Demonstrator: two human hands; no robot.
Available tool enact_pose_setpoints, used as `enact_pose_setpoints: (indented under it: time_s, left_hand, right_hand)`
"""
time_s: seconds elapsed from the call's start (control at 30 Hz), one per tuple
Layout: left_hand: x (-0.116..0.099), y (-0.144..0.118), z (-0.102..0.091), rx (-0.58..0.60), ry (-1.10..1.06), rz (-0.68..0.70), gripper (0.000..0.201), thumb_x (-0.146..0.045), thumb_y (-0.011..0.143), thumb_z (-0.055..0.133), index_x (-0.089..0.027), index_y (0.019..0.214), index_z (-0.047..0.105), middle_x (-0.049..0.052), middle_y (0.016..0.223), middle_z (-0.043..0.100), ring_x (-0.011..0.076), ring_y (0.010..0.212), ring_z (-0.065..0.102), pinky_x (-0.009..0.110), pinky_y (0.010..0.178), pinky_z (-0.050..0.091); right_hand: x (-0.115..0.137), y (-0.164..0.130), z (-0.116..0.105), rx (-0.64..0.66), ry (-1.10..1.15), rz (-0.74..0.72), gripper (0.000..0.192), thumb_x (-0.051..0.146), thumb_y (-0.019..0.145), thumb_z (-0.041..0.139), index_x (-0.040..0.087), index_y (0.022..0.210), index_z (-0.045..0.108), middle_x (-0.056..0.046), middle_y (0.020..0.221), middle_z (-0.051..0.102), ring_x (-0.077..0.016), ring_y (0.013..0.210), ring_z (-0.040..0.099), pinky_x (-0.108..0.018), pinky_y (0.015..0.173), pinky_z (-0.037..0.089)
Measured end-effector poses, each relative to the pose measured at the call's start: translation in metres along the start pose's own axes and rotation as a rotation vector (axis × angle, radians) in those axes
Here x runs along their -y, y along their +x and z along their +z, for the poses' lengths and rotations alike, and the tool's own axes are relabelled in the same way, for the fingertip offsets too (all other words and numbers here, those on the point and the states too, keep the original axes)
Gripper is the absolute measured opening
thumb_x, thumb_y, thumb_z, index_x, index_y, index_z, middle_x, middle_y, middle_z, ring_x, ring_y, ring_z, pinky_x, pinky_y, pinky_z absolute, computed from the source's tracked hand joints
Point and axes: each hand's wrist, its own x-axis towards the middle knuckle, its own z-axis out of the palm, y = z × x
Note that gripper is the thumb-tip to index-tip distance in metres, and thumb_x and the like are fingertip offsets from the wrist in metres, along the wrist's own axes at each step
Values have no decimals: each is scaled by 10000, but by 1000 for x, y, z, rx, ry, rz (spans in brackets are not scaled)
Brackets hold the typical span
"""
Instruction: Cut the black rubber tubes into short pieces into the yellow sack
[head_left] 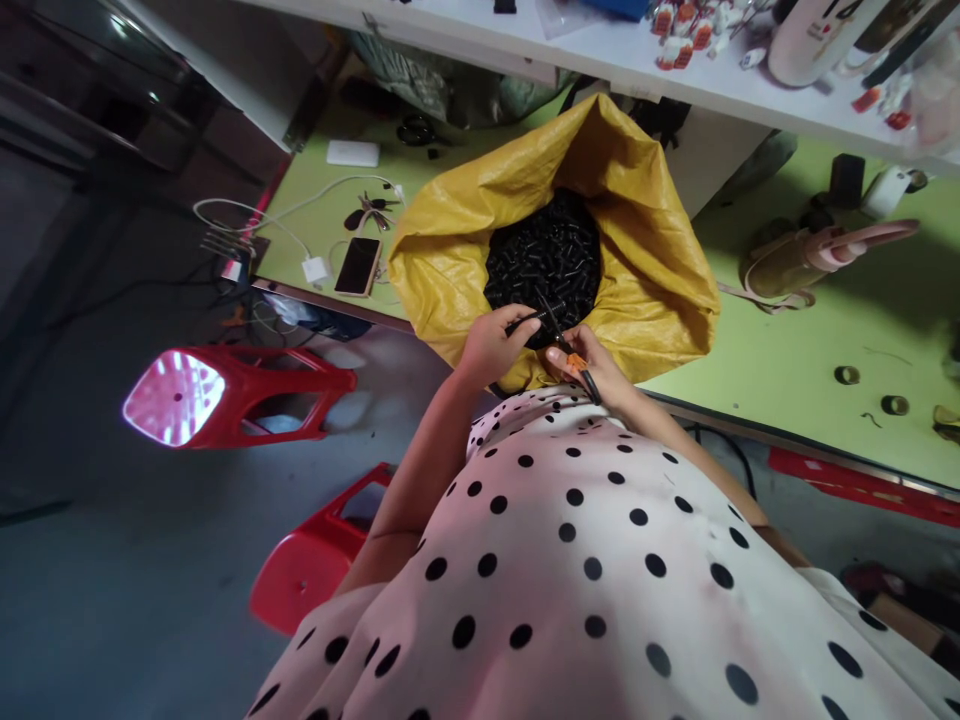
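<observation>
A wide-mouthed yellow woven sack (660, 290) stands before me, its rim folded open. Many short black tube-like pieces (547, 245) fill its middle. Over the near side of these pieces, my left hand (491, 345) is closed on a thin black piece (523, 322), which looks like tubing. My right hand (600, 370) grips scissors (577, 362) with orange and black handles. Their dark blades point away from me, close beside the piece in my left hand. Where the blades meet the piece is too small and dark to make out.
On the green table, a phone (358, 267), keys (371, 212) and a white charger (316, 270) lie left of the sack. A pink-handled bottle (787, 262) and tape rolls (895, 405) are right. A white shelf (600, 45) overhangs the back; red stools (225, 395) stand at left.
</observation>
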Motion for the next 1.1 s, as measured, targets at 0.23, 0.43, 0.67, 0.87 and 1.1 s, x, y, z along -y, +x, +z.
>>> enact_pose_setpoints:
  time_s: [0.23,0.43,0.67,0.87,1.1]
  left_hand:
    - [5,5,-2,63,9,30,226,-323,952,658,-224,1036,842,60,1064,855,256,994,772,357,946,579]
    - [12,16,-8,82,7,-14,232,-320,939,676,-202,1048,843,68,1039,844,242,955,756,325,918,574]
    - [22,15,-2,64,-60,-29,250,-349,935,634,-187,1005,811,69,987,835,228,918,742,329,896,569]
    - [26,12,-3,36,-88,-51,265,-391,924,631,-191,1008,784,57,927,813,216,874,728,321,851,571]
    - [6,-3,14,250,-45,11,174,-384,927,659,-237,997,719,30,956,806,225,882,734,359,875,550]
  right_hand:
    - [-4,5,-1,9,42,5,657,805,770,822,278,965,483,52,734,562,-154,611,522,-289,568,408]
    - [-3,8,0,-45,-94,-59,682,879,782,755,264,826,464,46,656,480,-154,610,453,-287,569,336]
    - [-5,16,1,-62,-138,-111,735,903,734,770,254,748,424,49,641,376,-139,626,347,-294,577,279]
    - [-10,12,8,-49,11,-30,721,858,717,826,275,797,410,67,584,390,-129,521,374,-282,474,268]
    - [9,20,-2,-147,184,-55,724,743,666,924,277,1029,506,91,638,541,-123,471,519,-270,449,394]
